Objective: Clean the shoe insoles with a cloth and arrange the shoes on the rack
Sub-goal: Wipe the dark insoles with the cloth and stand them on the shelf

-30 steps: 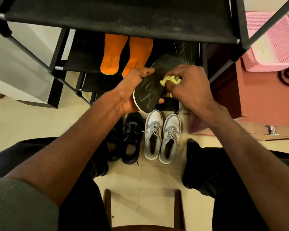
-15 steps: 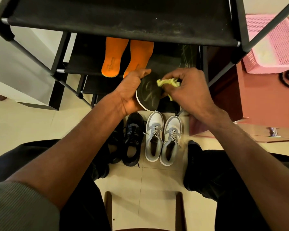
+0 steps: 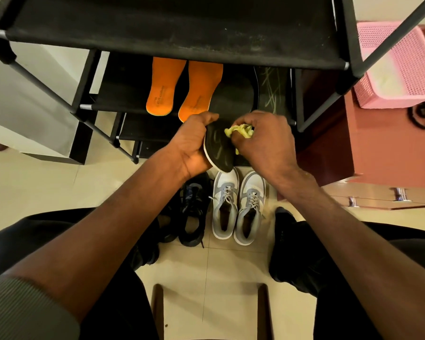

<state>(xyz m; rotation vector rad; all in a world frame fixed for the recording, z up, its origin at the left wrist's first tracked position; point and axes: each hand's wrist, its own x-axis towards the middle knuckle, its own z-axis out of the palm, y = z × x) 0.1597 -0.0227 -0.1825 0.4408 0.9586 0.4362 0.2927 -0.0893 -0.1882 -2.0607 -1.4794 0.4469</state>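
My left hand (image 3: pixel 193 144) grips a black insole (image 3: pixel 219 149) with a white edge, held in front of the black shoe rack (image 3: pixel 157 28). My right hand (image 3: pixel 263 138) pinches a bunched yellow cloth (image 3: pixel 238 131) against the insole's upper face. Two orange insoles (image 3: pixel 179 90) lie on a lower shelf of the rack, and another dark insole (image 3: pixel 271 90) lies to their right. On the floor below my hands stand a pair of grey and white sneakers (image 3: pixel 238 204) and, left of them, a pair of black shoes (image 3: pixel 192 212).
A pink plastic basket (image 3: pixel 400 67) sits at the upper right on a reddish cabinet (image 3: pixel 378 148). My knees in dark trousers frame the floor on both sides. A wooden stool's edge (image 3: pixel 209 312) shows at the bottom centre.
The insole has turned more edge-on and dropped a little in my left hand. My right hand with the cloth has slid down along its face toward the heel.
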